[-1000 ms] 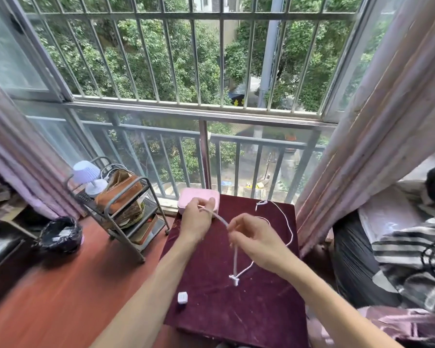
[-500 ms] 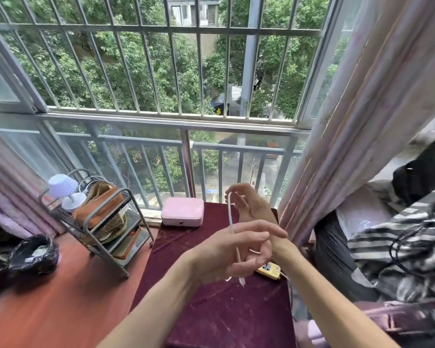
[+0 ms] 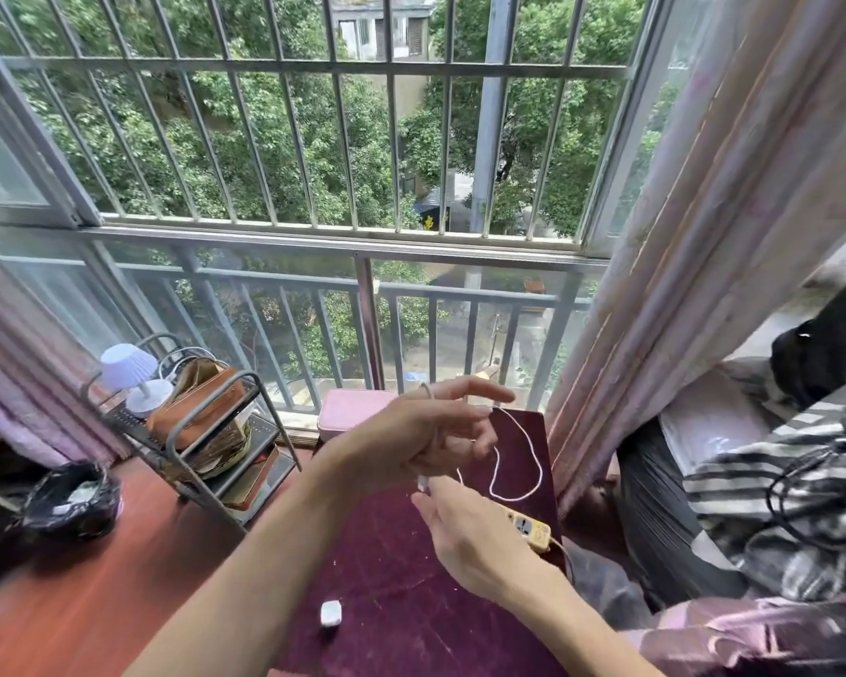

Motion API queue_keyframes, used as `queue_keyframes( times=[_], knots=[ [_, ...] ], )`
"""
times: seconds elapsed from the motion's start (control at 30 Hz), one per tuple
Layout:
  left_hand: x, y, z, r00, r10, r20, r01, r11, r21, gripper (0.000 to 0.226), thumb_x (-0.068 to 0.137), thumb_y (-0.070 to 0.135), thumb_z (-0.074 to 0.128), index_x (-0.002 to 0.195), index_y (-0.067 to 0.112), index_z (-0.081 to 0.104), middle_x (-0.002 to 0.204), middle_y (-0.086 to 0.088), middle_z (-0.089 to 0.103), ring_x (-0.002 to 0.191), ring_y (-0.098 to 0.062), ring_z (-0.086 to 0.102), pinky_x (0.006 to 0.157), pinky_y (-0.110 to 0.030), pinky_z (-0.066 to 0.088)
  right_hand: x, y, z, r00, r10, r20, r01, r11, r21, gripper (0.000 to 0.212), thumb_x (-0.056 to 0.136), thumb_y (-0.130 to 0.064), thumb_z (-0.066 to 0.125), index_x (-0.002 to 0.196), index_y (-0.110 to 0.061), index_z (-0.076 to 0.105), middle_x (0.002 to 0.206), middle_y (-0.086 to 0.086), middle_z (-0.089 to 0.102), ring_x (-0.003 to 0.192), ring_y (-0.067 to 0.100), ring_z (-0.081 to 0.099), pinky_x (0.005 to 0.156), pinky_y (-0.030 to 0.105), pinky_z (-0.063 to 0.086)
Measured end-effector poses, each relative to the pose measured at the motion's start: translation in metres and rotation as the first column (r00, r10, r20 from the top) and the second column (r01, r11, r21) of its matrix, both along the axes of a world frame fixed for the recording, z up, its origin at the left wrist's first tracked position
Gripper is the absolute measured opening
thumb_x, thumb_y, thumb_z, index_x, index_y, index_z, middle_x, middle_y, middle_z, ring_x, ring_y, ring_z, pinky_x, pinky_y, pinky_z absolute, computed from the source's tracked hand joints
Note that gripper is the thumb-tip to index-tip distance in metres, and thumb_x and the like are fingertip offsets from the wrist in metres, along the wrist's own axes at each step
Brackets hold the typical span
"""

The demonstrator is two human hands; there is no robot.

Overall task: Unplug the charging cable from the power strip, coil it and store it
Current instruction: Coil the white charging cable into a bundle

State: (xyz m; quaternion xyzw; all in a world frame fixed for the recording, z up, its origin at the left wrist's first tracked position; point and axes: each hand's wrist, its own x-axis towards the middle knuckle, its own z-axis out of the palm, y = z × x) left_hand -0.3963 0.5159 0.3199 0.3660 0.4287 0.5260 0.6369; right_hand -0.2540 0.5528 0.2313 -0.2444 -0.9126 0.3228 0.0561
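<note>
Item — thin white charging cable: we hold it raised above the dark maroon velvet-topped table, already free of the yellow plastic power strip. It runs over the top of our left hand near the index finger, comes off the outstretched fingertips on the far side, and drops in one slack loop that hangs just beyond and below them, long axis roughly vertical. The loop's low end swings back toward our right hand, which sits directly beneath the left.

Left fingers: spread and extended, with the cable draped across them, not clenched.

Right fingers: they meet the cable's small white end at their tips; whether they pinch it we cannot tell.

Nearer hand — the left, which we judge is the former for the next turn.

Loose item: a small white cube-shaped plug adapter, well apart, toward us.
</note>
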Motion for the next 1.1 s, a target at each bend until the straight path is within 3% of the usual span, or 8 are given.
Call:
queue_keyframes(
  times=[0.13, 0.4, 0.53, 0.7, 0.8, 0.9, 1.0, 1.1],
  knots=[
    [-0.022, -0.003, -0.018, 0.990, 0.106, 0.091, -0.096, 0.989, -0.114, 0.040, 0.096, -0.002, 0.047, 0.136, 0.003, 0.048, 0.078, -0.012, 0.058, 0.048, -0.010, 0.044, 0.031, -0.015, 0.024, 0.022, 0.002, 0.006, 0.982, 0.156, 0.109, -0.180, 0.948, 0.263, 0.040, 0.111, -0.040, 0.032, 0.151, -0.034, 0.031, 0.113, -0.006, 0.062, 0.092, 0.030, 0.070, 0.074, 0.048, 0.055],
    [-0.036, -0.009, -0.048, 0.976, 0.211, 0.060, -0.193, 0.956, -0.219, 0.044, 0.091, -0.010, 0.042, 0.130, 0.004, 0.058, 0.092, -0.011, 0.067, 0.076, -0.019, 0.065, 0.075, -0.037, 0.057, 0.037, 0.003, 0.072, 0.951, 0.267, 0.154, -0.307, 0.875, 0.375, 0.035, 0.108, -0.051, 0.037, 0.115, -0.030, 0.064, 0.105, -0.009, 0.065, 0.095, 0.018, 0.068, 0.078, 0.038, 0.054],
    [-0.033, -0.014, -0.047, 0.998, 0.023, 0.053, -0.009, 0.968, -0.250, 0.043, 0.089, -0.009, 0.043, 0.128, 0.003, 0.059, 0.102, -0.016, 0.067, 0.084, -0.023, 0.069, 0.068, -0.035, 0.056, 0.036, 0.015, 0.112, 0.933, 0.353, 0.066, -0.344, 0.826, 0.447, 0.032, 0.104, -0.049, 0.048, 0.101, -0.031, 0.074, 0.089, -0.014, 0.064, 0.077, 0.010, 0.068, 0.065, 0.030, 0.055],
    [-0.026, -0.018, -0.038, 0.950, -0.289, 0.120, 0.304, 0.943, -0.133, 0.037, 0.097, -0.006, 0.043, 0.131, -0.001, 0.054, 0.112, -0.022, 0.062, 0.097, -0.029, 0.069, 0.099, -0.060, 0.047, 0.025, 0.057, 0.141, 0.920, 0.375, -0.116, -0.328, 0.896, 0.299, 0.017, 0.092, -0.049, 0.072, 0.095, -0.035, 0.081, 0.071, -0.022, 0.053, 0.064, 0.000, 0.055, 0.058, 0.015, 0.041],
    [-0.009, -0.019, -0.031, 0.918, -0.333, 0.214, 0.351, 0.935, -0.046, 0.033, 0.107, 0.018, 0.042, 0.134, 0.002, 0.052, 0.097, -0.020, 0.062, 0.070, -0.020, 0.068, 0.074, -0.041, 0.058, 0.014, 0.078, 0.138, 0.898, 0.344, -0.275, -0.335, 0.939, 0.081, 0.009, 0.086, -0.033, 0.086, 0.093, -0.027, 0.083, 0.074, -0.014, 0.060, 0.062, 0.005, 0.052, 0.057, 0.014, 0.039],
    [0.012, -0.018, -0.031, 0.905, -0.286, 0.316, 0.313, 0.949, -0.038, 0.060, 0.108, 0.054, 0.021, 0.125, 0.007, 0.054, 0.069, -0.008, 0.057, 0.039, -0.005, 0.041, 0.041, -0.021, 0.034, 0.006, 0.092, 0.125, 0.854, 0.290, -0.433, -0.379, 0.915, -0.135, 0.010, 0.086, -0.023, 0.088, 0.094, -0.023, 0.083, 0.065, -0.018, 0.057, 0.056, -0.003, 0.044, 0.057, 0.005, 0.033],
    [0.030, -0.015, -0.034, 0.862, -0.242, 0.446, 0.276, 0.961, -0.013, 0.085, 0.094, 0.078, 0.015, 0.108, 0.007, 0.059, 0.050, 0.000, 0.039, 0.033, -0.004, 0.025, 0.038, -0.016, 0.021, 0.000, 0.103, 0.105, 0.834, 0.210, -0.510, -0.384, 0.885, -0.263, 0.013, 0.088, -0.020, 0.084, 0.100, -0.015, 0.082, 0.061, -0.015, 0.049, 0.056, 0.004, 0.039, 0.058, 0.014, 0.031],
    [0.042, -0.016, -0.033, 0.780, -0.284, 0.558, 0.297, 0.952, 0.069, 0.090, 0.086, 0.086, 0.015, 0.100, 0.006, 0.056, 0.047, 0.001, 0.024, 0.034, -0.006, 0.012, 0.037, -0.018, 0.014, -0.003, 0.103, 0.089, 0.812, 0.087, -0.577, -0.340, 0.874, -0.347, 0.011, 0.091, -0.009, 0.078, 0.101, -0.005, 0.080, 0.066, -0.013, 0.067, 0.060, 0.000, 0.056, 0.062, 0.012, 0.042]
  ],
)
